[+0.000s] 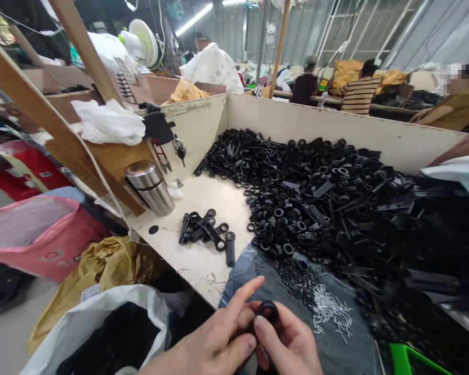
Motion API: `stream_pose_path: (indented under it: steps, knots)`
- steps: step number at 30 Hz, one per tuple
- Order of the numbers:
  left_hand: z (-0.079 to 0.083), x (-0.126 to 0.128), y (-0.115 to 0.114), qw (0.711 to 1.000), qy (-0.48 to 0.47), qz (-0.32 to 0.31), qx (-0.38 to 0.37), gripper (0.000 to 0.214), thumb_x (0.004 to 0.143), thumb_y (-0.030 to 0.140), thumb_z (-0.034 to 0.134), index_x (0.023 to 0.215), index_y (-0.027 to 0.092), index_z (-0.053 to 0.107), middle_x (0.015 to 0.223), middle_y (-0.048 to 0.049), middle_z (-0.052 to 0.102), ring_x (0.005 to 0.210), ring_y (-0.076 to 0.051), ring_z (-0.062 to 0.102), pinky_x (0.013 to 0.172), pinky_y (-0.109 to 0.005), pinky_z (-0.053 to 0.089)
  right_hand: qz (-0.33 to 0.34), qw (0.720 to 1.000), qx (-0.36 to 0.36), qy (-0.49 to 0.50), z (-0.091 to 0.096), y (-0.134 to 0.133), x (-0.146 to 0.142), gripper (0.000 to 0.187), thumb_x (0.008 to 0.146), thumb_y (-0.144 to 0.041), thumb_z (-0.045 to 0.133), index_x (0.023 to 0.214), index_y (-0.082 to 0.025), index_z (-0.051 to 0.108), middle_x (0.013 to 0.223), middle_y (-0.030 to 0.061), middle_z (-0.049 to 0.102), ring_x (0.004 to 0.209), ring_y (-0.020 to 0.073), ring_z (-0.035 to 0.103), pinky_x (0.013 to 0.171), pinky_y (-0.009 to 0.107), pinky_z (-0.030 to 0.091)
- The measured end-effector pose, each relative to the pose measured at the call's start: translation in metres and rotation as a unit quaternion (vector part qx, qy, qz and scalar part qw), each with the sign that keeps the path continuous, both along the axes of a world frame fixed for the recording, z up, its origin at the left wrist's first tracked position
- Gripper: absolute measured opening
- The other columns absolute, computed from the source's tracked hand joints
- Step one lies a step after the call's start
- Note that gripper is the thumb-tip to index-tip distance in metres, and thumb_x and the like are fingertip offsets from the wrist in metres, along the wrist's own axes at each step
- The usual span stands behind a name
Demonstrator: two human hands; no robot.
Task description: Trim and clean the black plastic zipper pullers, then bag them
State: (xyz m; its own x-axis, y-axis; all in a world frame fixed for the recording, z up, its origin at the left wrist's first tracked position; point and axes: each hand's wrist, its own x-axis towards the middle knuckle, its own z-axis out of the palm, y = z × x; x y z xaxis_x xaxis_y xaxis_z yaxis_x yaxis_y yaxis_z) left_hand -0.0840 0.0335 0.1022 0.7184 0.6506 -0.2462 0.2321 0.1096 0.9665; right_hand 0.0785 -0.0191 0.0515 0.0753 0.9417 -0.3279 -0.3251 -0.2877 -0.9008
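At the bottom of the head view, both hands meet around a black plastic part with a ring-shaped end point(268, 310). My left hand point(214, 333) closes thumb and fingers on its left side, the index finger stretched away. My right hand point(291, 338) pinches the ring between thumb and fingers. The lower part of the piece is hidden by the fingers. Beyond the hands lies a small group of similar black ring-ended pieces point(203, 229). To the right are small silver pins point(330, 310) and tiny black parts point(293, 273) on a dark cloth point(320, 349).
A large heap of black parts point(316, 192) fills the walled table point(219, 271). A steel flask point(150, 187) and hanging red-handled snips point(162, 155) are at left. A white sack point(89, 317) stands below; a green plastic edge point(400, 359) shows lower right. People point(361, 94) sit beyond.
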Motion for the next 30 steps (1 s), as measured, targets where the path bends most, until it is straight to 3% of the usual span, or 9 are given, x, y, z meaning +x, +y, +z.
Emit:
stream_pose_path:
  steps: [6,8,11,14,21,25,28,30]
  knots:
    - [-0.023,0.012,-0.011,0.993,-0.037,0.105,-0.044,0.061,0.105,0.035,0.045,0.162,0.031,0.024,0.132,-0.0066,0.068,0.136,-0.023,0.053,0.121,-0.038,0.033,-0.004,1.000,0.018,0.008,-0.006,0.012,0.000,0.041,0.082,-0.056,0.078,0.085,-0.016,0.071,0.063,-0.0036,0.055,0.050,0.0064,0.042,0.046,0.018,0.034]
    - [-0.029,0.017,-0.013,0.985,-0.072,0.136,-0.072,0.069,0.105,0.037,0.048,0.163,0.031,0.013,0.138,-0.0067,0.065,0.144,-0.022,0.044,0.124,-0.040,0.027,-0.004,0.999,0.025,0.027,-0.006,0.013,0.000,0.040,0.081,-0.054,0.080,0.095,-0.017,0.074,0.073,-0.0001,0.064,0.058,0.0101,0.054,0.053,0.020,0.043]
    - [-0.028,0.019,-0.012,0.975,-0.108,0.160,-0.109,0.080,0.104,0.041,0.051,0.164,0.033,-0.001,0.142,-0.0070,0.063,0.145,-0.022,0.044,0.126,-0.043,0.022,-0.021,0.998,0.031,0.051,-0.002,0.011,-0.002,0.045,0.078,-0.053,0.082,0.109,-0.021,0.076,0.093,0.0061,0.074,0.085,0.0204,0.069,0.079,0.031,0.056]
    - [-0.023,0.018,-0.011,0.979,-0.092,0.157,-0.096,0.086,0.103,0.045,0.052,0.164,0.031,-0.006,0.144,-0.0087,0.062,0.140,-0.022,0.050,0.126,-0.041,0.022,-0.032,0.997,0.039,0.061,0.003,0.007,-0.005,0.045,0.077,-0.053,0.083,0.108,-0.021,0.078,0.101,0.0084,0.076,0.099,0.0245,0.070,0.094,0.036,0.054]
    - [-0.021,0.008,-0.009,0.990,-0.080,0.099,-0.065,0.085,0.105,0.046,0.048,0.162,0.033,-0.012,0.147,-0.0076,0.060,0.137,-0.019,0.053,0.125,-0.036,0.024,-0.042,0.998,0.041,0.034,0.010,0.002,-0.007,0.042,0.080,-0.053,0.080,0.105,-0.019,0.078,0.102,0.0104,0.078,0.095,0.0255,0.073,0.090,0.037,0.058]
    - [-0.018,0.001,-0.006,0.996,-0.048,0.051,-0.055,0.087,0.106,0.040,0.048,0.160,0.033,-0.020,0.142,-0.0059,0.064,0.138,-0.019,0.053,0.126,-0.040,0.021,-0.026,0.999,0.039,0.019,0.006,0.000,-0.003,0.044,0.081,-0.053,0.079,0.112,-0.021,0.078,0.116,0.0124,0.077,0.107,0.0279,0.072,0.097,0.039,0.056]
    - [-0.022,0.003,-0.009,0.993,-0.035,0.098,-0.051,0.085,0.105,0.040,0.051,0.163,0.031,-0.010,0.134,-0.0071,0.069,0.132,-0.021,0.058,0.124,-0.043,0.028,-0.021,0.997,0.058,-0.052,-0.003,0.000,0.005,0.041,0.082,-0.052,0.079,0.109,-0.022,0.080,0.139,0.0151,0.066,0.123,0.0319,0.065,0.101,0.042,0.055]
    - [-0.027,0.004,-0.011,0.985,-0.035,0.159,-0.047,0.077,0.102,0.040,0.055,0.164,0.030,0.011,0.132,-0.0091,0.070,0.127,-0.023,0.062,0.119,-0.042,0.039,-0.021,0.993,0.075,-0.089,-0.006,-0.001,0.010,0.040,0.083,-0.052,0.078,0.111,-0.024,0.081,0.143,0.0156,0.063,0.127,0.0337,0.062,0.101,0.045,0.055]
